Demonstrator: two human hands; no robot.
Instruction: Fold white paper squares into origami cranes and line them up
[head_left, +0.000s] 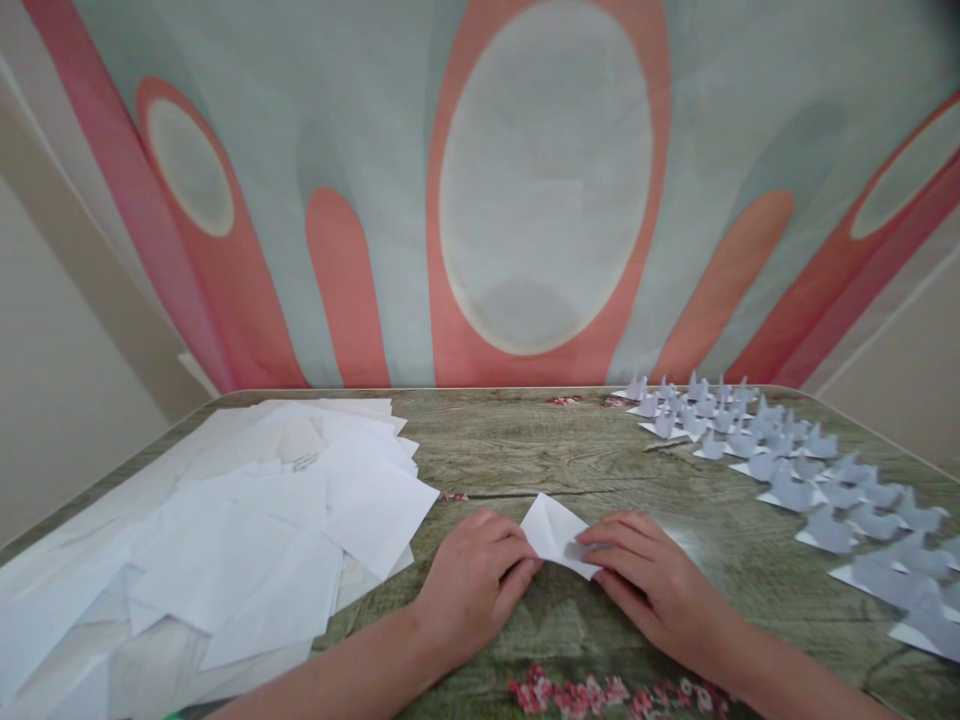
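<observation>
A small folded sheet of white paper is held just above the wood-patterned table, its creases showing and one corner pointing away from me. My left hand pinches its left corner between thumb and fingers. On the opposite side, my right hand grips the right edge, with fingers on top and the thumb at the near side. Both hands hide parts of the paper's outer corners.
Loose white paper sheets lie in a spread pile at the left. Rows of folded paper birds stand along the right side. The table has a printed flower pattern near its front. A patterned backdrop hangs behind.
</observation>
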